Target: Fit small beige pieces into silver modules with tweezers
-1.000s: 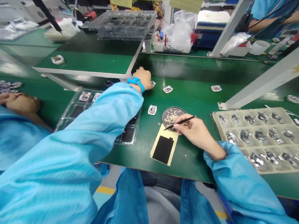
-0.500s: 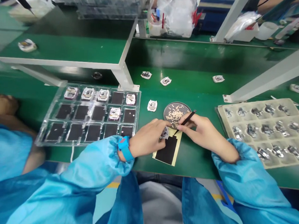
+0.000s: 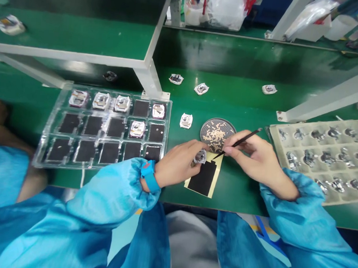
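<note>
Left hand (image 3: pixel 177 163) pinches small metal part (image 3: pixel 200 156), centre frame, above black adhesive sheet (image 3: pixel 203 177). Right hand (image 3: pixel 252 158) pinches black tweezers (image 3: pixel 238 144), long axis slanting down-left, tip just beside part.

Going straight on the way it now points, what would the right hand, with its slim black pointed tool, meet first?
Probably the small silver metal part pinched in the left hand, just ahead of the tool's tip, which the right hand holds, though depth is unclear here.
</note>
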Motion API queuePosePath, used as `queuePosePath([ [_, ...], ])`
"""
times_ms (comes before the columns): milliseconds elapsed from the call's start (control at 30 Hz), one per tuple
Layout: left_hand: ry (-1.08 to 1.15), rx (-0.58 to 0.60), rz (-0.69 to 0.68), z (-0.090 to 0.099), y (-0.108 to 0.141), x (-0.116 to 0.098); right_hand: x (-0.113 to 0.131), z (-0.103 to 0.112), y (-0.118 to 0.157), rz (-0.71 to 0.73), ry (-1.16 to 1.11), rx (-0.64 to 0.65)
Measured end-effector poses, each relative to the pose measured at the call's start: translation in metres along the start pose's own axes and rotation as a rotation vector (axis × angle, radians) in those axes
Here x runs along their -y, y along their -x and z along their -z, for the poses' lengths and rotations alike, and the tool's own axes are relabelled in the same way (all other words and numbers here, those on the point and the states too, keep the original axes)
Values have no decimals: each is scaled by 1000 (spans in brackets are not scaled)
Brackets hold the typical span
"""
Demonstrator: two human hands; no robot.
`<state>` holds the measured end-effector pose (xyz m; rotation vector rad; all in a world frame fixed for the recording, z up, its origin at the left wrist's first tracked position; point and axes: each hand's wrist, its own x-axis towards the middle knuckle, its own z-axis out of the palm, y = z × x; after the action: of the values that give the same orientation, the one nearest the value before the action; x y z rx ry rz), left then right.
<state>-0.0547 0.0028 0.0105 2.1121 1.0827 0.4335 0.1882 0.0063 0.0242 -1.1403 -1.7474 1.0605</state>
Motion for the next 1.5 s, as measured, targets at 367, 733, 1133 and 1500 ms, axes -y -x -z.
queuePosePath([
  [367,492,-77,137,-9,-5,8,13,-8,4,272,36,-272],
  [733,844,-50,195,-12,-12,5,1,-19,5,367,88,-182],
  [1133,874,-40,216,-15,-13,9,-3,-21,4,413,120,-121],
  [1500,868,-38,226,-15,-13,9,-2,-20,3,416,107,-121],
])
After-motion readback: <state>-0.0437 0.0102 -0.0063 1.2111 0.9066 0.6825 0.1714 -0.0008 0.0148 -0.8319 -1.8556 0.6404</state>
